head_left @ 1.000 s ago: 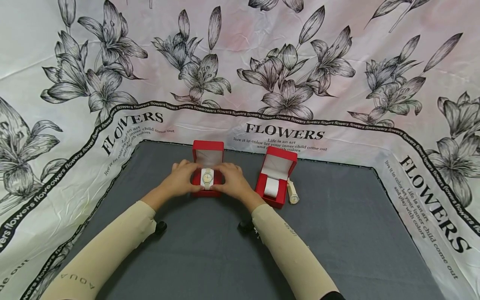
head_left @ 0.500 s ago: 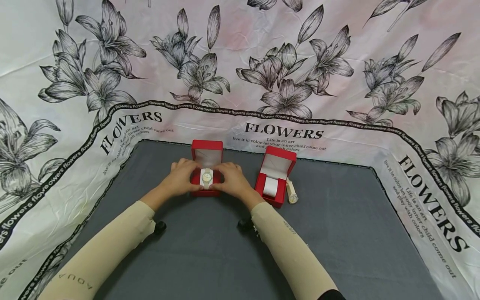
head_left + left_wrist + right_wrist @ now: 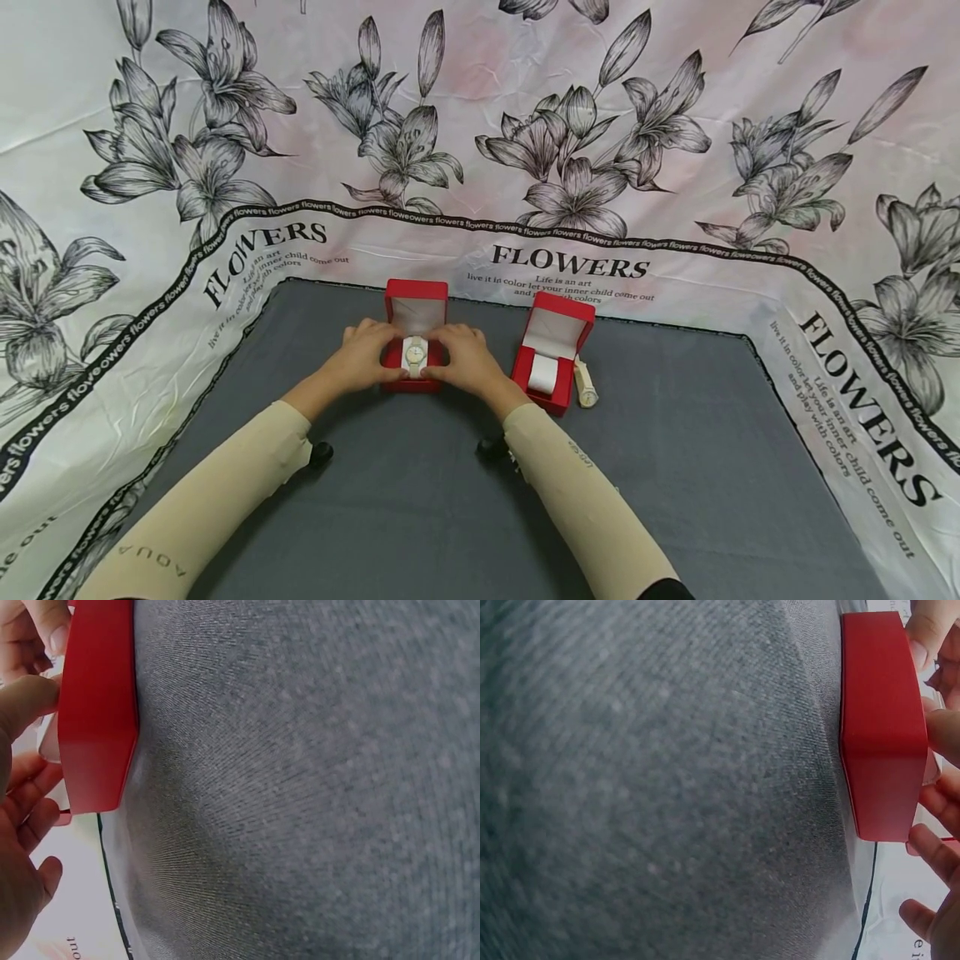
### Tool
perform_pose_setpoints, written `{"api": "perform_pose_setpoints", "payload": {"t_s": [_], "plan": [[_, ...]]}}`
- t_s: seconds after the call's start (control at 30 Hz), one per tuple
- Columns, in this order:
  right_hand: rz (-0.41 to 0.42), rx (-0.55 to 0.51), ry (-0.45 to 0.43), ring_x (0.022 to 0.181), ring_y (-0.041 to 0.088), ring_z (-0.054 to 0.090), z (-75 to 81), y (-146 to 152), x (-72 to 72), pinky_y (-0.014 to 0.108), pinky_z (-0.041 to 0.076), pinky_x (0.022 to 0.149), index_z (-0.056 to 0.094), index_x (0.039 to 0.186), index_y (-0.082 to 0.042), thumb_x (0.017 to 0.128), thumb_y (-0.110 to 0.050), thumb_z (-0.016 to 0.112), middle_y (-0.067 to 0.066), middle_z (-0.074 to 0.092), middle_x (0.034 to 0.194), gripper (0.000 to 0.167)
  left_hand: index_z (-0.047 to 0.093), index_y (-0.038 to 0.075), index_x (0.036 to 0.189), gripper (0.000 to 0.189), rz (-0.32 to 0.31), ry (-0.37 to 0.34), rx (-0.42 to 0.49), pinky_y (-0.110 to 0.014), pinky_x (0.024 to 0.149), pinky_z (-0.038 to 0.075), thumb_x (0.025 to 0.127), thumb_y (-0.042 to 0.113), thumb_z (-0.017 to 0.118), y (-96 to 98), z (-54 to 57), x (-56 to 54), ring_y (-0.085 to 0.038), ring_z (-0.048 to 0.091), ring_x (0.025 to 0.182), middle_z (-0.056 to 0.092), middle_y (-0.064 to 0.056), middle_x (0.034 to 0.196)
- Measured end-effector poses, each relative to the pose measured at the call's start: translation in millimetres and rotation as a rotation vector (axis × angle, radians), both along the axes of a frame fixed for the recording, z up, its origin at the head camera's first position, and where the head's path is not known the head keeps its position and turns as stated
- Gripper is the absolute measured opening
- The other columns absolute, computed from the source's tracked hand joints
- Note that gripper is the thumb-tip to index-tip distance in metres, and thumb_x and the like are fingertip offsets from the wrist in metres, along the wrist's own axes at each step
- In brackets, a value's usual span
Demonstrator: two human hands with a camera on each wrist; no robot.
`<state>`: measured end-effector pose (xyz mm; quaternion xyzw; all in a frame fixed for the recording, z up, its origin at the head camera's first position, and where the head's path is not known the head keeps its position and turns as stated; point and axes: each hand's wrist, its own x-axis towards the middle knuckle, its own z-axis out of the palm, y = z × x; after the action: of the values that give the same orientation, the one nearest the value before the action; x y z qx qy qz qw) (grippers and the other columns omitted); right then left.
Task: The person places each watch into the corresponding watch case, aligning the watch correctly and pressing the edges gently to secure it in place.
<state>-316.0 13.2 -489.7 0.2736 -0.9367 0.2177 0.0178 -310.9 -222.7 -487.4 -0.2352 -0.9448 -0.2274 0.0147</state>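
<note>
A wristwatch (image 3: 414, 353) with a round dial and pale strap sits wrapped on a white cushion in an open red watch box (image 3: 413, 387). My left hand (image 3: 363, 357) comes in from the left and my right hand (image 3: 471, 362) from the right. On each side, the thumb is at the cushion's near end and the index finger at its far end, pinching the watch and cushion between them. The red front wall (image 3: 97, 682) fills the upper left of the left wrist view. In the right wrist view, thumbs reach over the box edge (image 3: 885, 682); the watch face is hidden there.
To the right stands a second open red box (image 3: 553, 408) with a bare white cushion (image 3: 543, 374) inside. Against its right side lies another pale-strapped watch (image 3: 587, 392). Grey cloth (image 3: 420, 517) covers the table, and a flower-printed sheet (image 3: 465, 150) rises behind and along both sides.
</note>
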Motion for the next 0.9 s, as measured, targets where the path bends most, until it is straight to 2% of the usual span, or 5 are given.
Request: {"api": "perform_pose_setpoints", "payload": {"t_s": [0.27, 0.6, 0.9], "plan": [[0.011, -0.022, -0.015, 0.135, 0.022, 0.049, -1.6, 4, -0.5, 0.053, 0.029, 0.115, 0.06, 0.142, -0.022, 0.087, -0.04, 0.082, 0.001, 0.061, 0.141, 0.062, 0.061, 0.01, 0.139, 0.069, 0.02, -0.031, 0.029, -0.052, 0.098, 0.031, 0.081, 0.037, 0.086, -0.4, -1.0, 1.4, -0.031, 0.046, 0.128, 0.063, -0.014, 0.137], [0.01, -0.09, -0.031, 0.134, 0.023, 0.05, 0.0, 16, -1.9, 0.053, 0.028, 0.116, 0.059, 0.143, -0.02, 0.088, -0.038, 0.081, 0.004, 0.06, 0.142, 0.062, 0.059, 0.009, 0.142, 0.07, 0.006, -0.049, 0.086, -0.054, 0.101, 0.029, 0.083, 0.034, 0.086, -7.7, 5.6, 6.3, -0.032, 0.045, 0.13, 0.062, -0.013, 0.139], [-0.018, -0.15, 0.003, 0.136, 0.025, 0.049, 13.6, 34, -6.8, 0.053, 0.028, 0.117, 0.059, 0.143, -0.016, 0.089, -0.035, 0.08, 0.004, 0.06, 0.143, 0.061, 0.061, 0.008, 0.14, 0.065, -0.036, 0.021, 0.157, -0.054, 0.099, 0.027, 0.084, 0.03, 0.086, -23.1, 17.8, 10.7, -0.03, 0.045, 0.128, 0.062, -0.012, 0.14]]}}
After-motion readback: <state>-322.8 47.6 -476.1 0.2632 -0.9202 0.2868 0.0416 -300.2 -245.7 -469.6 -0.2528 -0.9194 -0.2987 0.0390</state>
